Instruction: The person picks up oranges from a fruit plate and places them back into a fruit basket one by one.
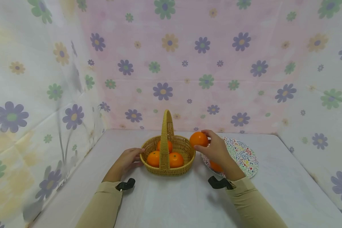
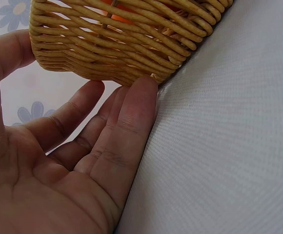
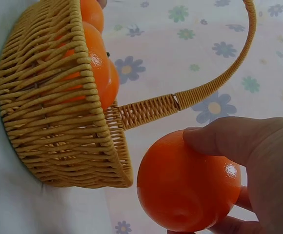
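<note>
A wicker basket (image 1: 151,169) with a tall arched handle (image 1: 164,142) stands on the table, with several oranges (image 1: 176,160) inside it. At its left side my left hand (image 1: 129,158) touches the wicker, the fingers fairly straight against the outer wall and the thumb (image 2: 14,53) up at the rim. My right hand (image 1: 216,150) holds an orange (image 1: 198,139) between thumb and fingers, just beyond the basket's right rim. In the right wrist view this held orange (image 3: 185,185) is apart from the basket (image 3: 58,122).
A round plate (image 1: 245,155) with a multicoloured pattern lies right of the basket, partly under my right forearm. Another orange (image 1: 216,166) sits on it, partly hidden by the hand. Flowered cloth (image 1: 188,110) hangs behind and at both sides of the pale table (image 1: 171,202).
</note>
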`<state>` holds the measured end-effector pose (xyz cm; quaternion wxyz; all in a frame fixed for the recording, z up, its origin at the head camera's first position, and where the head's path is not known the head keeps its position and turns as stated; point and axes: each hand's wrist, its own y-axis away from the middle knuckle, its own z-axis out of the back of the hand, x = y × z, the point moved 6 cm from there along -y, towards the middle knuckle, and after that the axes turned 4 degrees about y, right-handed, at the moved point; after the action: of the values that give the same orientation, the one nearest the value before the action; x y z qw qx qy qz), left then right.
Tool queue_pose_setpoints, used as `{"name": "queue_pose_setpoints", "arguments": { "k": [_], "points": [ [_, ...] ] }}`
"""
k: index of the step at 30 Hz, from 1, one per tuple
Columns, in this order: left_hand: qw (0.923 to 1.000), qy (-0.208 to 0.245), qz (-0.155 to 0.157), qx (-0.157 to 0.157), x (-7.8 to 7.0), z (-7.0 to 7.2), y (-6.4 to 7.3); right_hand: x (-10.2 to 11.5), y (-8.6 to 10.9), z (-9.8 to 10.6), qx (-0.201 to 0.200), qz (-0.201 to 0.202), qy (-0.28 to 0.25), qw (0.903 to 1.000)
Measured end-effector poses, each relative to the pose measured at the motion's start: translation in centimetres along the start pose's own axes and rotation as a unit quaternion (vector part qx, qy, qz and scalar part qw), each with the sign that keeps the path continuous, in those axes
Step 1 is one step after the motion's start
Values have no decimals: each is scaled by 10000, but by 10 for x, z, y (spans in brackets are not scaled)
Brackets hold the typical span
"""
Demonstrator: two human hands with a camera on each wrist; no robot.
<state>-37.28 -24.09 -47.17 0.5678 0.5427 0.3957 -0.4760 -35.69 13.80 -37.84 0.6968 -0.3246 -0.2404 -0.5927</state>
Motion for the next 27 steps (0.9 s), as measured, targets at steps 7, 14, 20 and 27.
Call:
{"name": "queue_pose_setpoints", "arguments": {
  "k": [7,14,20,27],
  "points": [
    [10000,-5,45,-45,1,1,-1,8,4,-9,-42,352,138,9993],
    [10000,-45,38,-42,2,1,-3,14,9,-18,-13,536,10,9986],
    [10000,-22,41,-30,3,2,-3,18,11,-26,63,687,99,9976],
    [10000,9,-17,11,3,2,-3,18,10,-37,184,799,305,9962]
  ]
}}
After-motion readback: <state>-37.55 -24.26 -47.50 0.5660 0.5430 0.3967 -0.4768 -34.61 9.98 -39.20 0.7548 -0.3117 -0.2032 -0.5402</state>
